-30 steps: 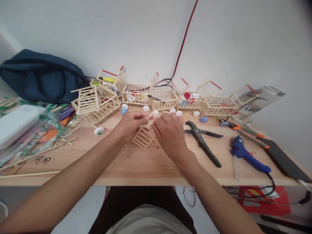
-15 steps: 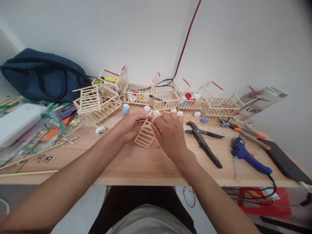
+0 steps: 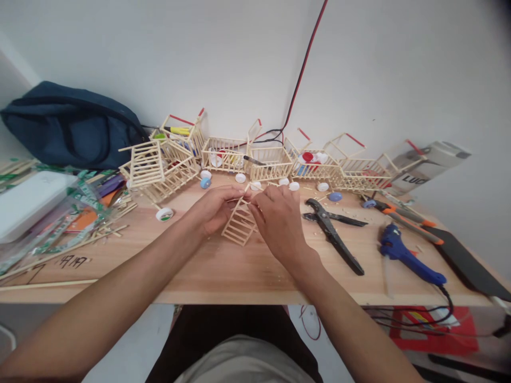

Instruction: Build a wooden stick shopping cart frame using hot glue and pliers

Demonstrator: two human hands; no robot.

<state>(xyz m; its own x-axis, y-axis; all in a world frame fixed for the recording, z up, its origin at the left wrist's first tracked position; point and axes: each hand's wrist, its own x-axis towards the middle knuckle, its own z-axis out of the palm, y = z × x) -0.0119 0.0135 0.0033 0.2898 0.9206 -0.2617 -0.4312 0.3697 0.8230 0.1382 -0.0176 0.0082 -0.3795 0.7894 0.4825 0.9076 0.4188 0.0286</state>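
Note:
My left hand [image 3: 217, 209] is closed around the left edge of a small slatted frame of thin wooden sticks [image 3: 239, 227]. My right hand [image 3: 277, 215] pinches at the frame's upper right, its fingertips close to the left hand's. The frame tilts above the tabletop, with its ladder-like lower part showing between both hands. Its upper part is partly covered by the fingers. Behind the hands stands a row of little stick carts, among them a middle cart [image 3: 271, 164] with a red-tipped handle and white wheels.
Black pliers [image 3: 333, 234], a blue glue gun [image 3: 411, 258] and orange-handled cutters [image 3: 415, 221] lie to the right. At the left are a stacked stick cart [image 3: 159, 167], a white box [image 3: 35, 199], loose sticks, wrappers and a dark blue bag [image 3: 75, 125]. The wooden table [image 3: 239, 282] ends in front.
The slatted frame has shifted very slightly down and to the right between my hands. Both hands keep almost the same place and grip.

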